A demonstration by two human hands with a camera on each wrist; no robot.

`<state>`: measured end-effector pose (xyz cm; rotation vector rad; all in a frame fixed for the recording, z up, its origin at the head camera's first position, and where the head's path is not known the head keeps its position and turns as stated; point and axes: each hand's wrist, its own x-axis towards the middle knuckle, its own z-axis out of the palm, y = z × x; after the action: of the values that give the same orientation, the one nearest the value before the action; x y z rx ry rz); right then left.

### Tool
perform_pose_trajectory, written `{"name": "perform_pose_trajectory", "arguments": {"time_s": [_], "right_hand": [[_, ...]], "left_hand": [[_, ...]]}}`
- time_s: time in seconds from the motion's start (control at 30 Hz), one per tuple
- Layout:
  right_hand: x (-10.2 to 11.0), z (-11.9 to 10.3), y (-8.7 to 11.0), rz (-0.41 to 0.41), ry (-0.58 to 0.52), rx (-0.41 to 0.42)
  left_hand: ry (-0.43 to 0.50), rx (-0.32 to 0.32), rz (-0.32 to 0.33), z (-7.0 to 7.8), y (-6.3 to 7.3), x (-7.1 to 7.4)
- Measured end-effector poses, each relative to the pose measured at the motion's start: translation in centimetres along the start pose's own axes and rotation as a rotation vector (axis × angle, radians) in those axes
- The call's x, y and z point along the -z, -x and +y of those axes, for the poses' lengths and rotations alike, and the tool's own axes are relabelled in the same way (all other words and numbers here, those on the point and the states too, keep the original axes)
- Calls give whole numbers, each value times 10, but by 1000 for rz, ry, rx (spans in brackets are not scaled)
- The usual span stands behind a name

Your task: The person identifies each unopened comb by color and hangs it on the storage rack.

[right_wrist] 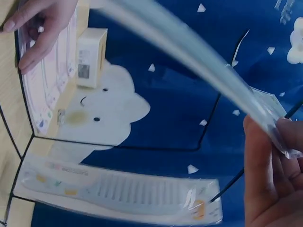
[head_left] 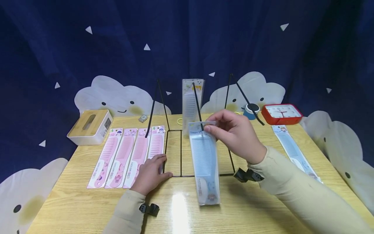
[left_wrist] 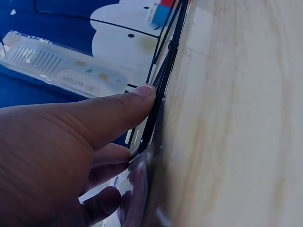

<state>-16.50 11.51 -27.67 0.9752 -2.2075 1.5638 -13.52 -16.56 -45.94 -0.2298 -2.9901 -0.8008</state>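
1. Nearest you, a packaged blue comb (head_left: 204,162) hangs upright in front of the rack, its lower end above the desk (head_left: 233,214). Your right hand (head_left: 238,135) pinches its top edge between thumb and bent fingers, probably so that its own weight keeps it straight and the comb face stays uncovered.
2. Your left hand (head_left: 152,172) rests at the near left corner of the black wire rack (head_left: 181,156), thumb spread from fingers and touching the wire. That light contact likely steadies the frame.
3. The middle rod (head_left: 197,102) points towards you, its tip right at the packet's top. You cannot tell from here whether it passes through the packaging. Holding the card by its top, beside the tip, lets you line the two up.
4. To the left, four pink comb packets (head_left: 121,159) lie side by side, seemingly spread so each is easy to pick up. On the right lies another blue comb packet (head_left: 295,151), within your right arm's reach.
5. Farther back, a pale comb packet (head_left: 188,107) hangs on the middle rod, held by its top.
6. Behind, a wood-topped box (head_left: 96,122), blue jar (head_left: 248,115) and red clock (head_left: 281,112) stand towards the edge, apparently out of your way, before the dark blue curtain (head_left: 187,39).
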Motion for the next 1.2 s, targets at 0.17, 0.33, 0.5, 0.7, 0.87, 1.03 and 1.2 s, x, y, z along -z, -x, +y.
{"name": "perform_pose_trajectory", "arguments": {"time_s": [0.17,0.33,0.5,0.7,0.87,1.03,1.2], "right_hand": [[-4,19,-25,35,38,-54],[-5,39,-59,75,49,-123],[-7,56,-89,115,41,-216],[-7,64,-107,133,21,-264],[-6,67,-108,140,36,-280],[2,78,-97,128,94,-303],[33,108,-59,68,208,-284]], "left_hand": [[3,-4,2,-2,-1,0],[-4,-18,9,-3,-2,0],[-2,-19,6,-4,-2,-1],[1,-14,6,-3,-1,-1],[0,-13,2,-3,-2,1],[-6,-12,6,-4,-2,0],[-8,-26,15,-4,-2,-2]]}}
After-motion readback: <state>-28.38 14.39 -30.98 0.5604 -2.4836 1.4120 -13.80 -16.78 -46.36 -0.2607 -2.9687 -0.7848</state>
